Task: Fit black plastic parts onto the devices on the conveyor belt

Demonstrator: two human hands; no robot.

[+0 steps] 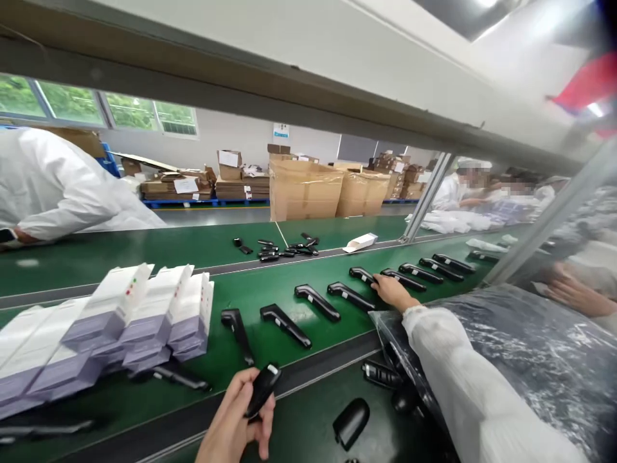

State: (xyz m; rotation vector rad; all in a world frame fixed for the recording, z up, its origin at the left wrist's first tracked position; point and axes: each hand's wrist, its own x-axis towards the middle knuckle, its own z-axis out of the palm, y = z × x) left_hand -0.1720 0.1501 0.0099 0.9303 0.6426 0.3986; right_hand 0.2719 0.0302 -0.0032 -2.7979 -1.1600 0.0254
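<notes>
My left hand [232, 415] is closed on a small black oval plastic piece [263, 389] with a white mark at its top end. Out to the right, my right hand [391, 290] has its fingers round the lower end of a black angled handheld device [359, 274] on the green belt. Other devices of this kind lie in a slanted row, one of them [315, 301] between my hands and another [237, 334] just beyond my left hand. On the near surface lies a loose black rounded cover [351, 422], with a ribbed black part [380, 373] near the plastic bag.
Stacked white-and-purple boxes [139, 308] stand at left on the belt. A large plastic bag [525, 360] lies under my right arm. Small black parts [289, 249] and an open white box [360, 242] are farther back. A shelf [289, 83] hangs overhead; co-workers are at both sides.
</notes>
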